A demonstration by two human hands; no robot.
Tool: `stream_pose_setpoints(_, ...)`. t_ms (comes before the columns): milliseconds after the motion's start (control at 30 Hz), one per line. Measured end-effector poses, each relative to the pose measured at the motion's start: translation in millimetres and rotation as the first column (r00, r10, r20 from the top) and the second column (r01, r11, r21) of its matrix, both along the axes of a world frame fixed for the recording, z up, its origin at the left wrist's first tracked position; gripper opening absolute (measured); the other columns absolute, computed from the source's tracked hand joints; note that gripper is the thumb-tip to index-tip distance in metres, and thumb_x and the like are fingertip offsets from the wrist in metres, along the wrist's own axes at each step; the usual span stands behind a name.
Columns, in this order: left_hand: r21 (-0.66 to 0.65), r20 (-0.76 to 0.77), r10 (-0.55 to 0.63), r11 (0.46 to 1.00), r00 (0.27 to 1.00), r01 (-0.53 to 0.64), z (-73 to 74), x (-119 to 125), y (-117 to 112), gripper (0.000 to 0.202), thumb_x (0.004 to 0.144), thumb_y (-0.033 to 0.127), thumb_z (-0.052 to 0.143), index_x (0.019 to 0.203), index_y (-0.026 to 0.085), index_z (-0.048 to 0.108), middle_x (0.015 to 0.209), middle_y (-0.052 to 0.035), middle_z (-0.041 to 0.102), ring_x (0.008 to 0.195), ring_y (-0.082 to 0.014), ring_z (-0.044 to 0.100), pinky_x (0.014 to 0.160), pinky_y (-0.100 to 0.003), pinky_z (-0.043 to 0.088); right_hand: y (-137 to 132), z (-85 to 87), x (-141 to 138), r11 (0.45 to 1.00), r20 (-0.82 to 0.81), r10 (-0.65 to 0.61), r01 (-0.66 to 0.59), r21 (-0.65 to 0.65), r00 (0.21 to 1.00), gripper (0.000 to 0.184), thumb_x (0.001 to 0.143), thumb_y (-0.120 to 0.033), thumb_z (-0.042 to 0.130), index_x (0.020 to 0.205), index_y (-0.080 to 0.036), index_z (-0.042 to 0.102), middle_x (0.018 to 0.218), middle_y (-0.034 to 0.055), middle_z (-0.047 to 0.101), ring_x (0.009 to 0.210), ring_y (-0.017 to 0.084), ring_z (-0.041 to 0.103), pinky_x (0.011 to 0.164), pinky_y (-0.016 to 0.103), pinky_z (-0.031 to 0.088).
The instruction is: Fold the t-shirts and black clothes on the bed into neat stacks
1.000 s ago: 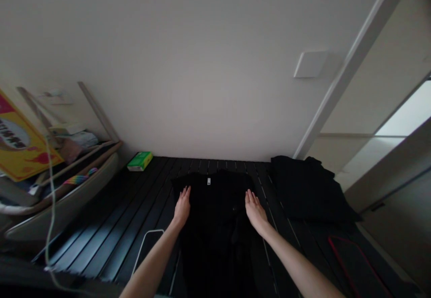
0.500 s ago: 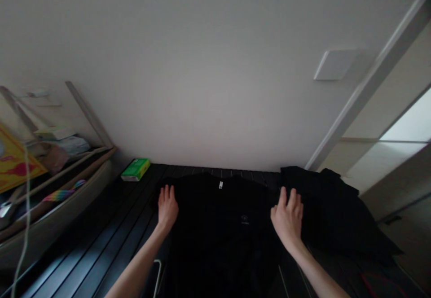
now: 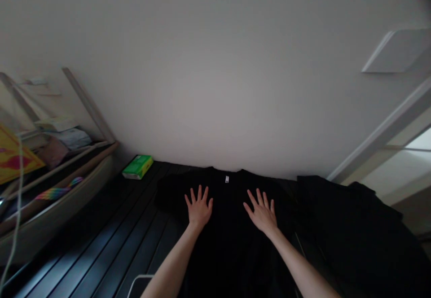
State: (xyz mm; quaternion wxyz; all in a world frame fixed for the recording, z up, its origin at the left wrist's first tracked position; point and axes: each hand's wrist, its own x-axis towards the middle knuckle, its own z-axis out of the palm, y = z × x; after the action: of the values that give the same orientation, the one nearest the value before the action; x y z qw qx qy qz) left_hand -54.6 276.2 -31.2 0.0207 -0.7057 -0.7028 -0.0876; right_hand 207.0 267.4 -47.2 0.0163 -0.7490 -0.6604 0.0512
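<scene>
L hand [image 3: 198,209] and R hand [image 3: 261,212] lie open on black T-shirt [image 3: 232,255], fingers spread, no grip, just near of collar. Shirt sits spread flat on slatted tabletop [image 3: 101,226], collar far; no folds made yet as far as visible. Dark pile [image 3: 350,226] just right. Hem cut off; black-on-black detail hard to see.

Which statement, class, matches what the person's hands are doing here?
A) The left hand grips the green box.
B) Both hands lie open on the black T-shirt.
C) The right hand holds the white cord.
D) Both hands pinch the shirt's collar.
B: the left hand and the right hand lie on the black T-shirt with fingers spread, gripping nothing.
</scene>
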Motion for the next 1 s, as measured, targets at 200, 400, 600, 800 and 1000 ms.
stream_pose_setpoints(200,-0.030,0.055,-0.055,0.998,0.997,0.056,7.8,-1.0,-2.8,0.054,0.096,0.044,0.030,0.147,0.027,0.032,0.156,-0.0037,0.024,0.142,-0.0367,0.016,0.113,-0.061,0.010,3.0,-3.0,4.8,0.999,0.000,0.034,-0.034,0.041,0.999,0.066,0.091,-0.065,0.022,0.149,-0.034,0.015,0.159,0.0042,0.006,0.145,0.029,0.006,0.114,0.054,0.007)
stream_pose_setpoints(400,-0.068,0.066,-0.175,0.982,0.982,0.179,14.4,-18.3,-67.5,0.055,0.093,0.030,0.033,0.148,0.024,0.030,0.155,-0.0031,0.024,0.143,-0.0290,0.019,0.115,-0.056,0.015,0.7,-5.3,4.6,0.999,0.003,0.024,-0.024,0.041,1.000,0.065,0.092,-0.063,0.022,0.149,-0.034,0.014,0.159,0.0048,0.007,0.145,0.030,0.006,0.113,0.054,0.007)
stream_pose_setpoints(600,-0.303,0.067,-0.219,0.925,0.973,0.229,39.2,-46.9,-136.9,0.086,0.069,0.015,0.047,0.151,0.023,0.021,0.157,-0.0025,0.007,0.145,-0.0306,0.005,0.116,-0.055,0.011,-8.5,6.3,1.2,0.999,-0.010,0.040,-0.040,-0.016,0.999,0.063,0.094,-0.056,0.022,0.150,-0.027,0.018,0.159,0.0086,0.010,0.144,0.032,0.008,0.112,0.058,0.009)
stream_pose_setpoints(800,-0.452,0.117,-0.184,0.865,0.976,0.217,65.3,-73.1,-202.7,0.094,0.060,0.011,0.046,0.150,0.028,0.022,0.157,-0.0005,0.008,0.144,-0.0312,0.004,0.113,-0.061,0.006,-93.9,33.3,1.2,0.969,-0.117,0.238,-0.243,-0.036,0.964,0.058,0.092,-0.041,0.033,0.145,-0.016,0.036,0.154,0.0135,0.026,0.141,0.029,0.023,0.112,0.051,0.022)
stream_pose_setpoints(1000,-0.406,0.202,-0.376,0.808,0.904,0.426,84.7,-77.3,-250.6,0.081,0.059,0.009,0.047,0.138,0.027,0.044,0.154,-0.0001,0.029,0.145,-0.0294,0.006,0.116,-0.058,0.007,-230.5,70.0,9.3,0.695,-0.395,0.665,-0.719,0.015,0.634,0.064,0.080,-0.029,0.052,0.143,-0.028,0.038,0.154,0.0047,0.029,0.141,0.025,0.025,0.115,0.044,0.024)
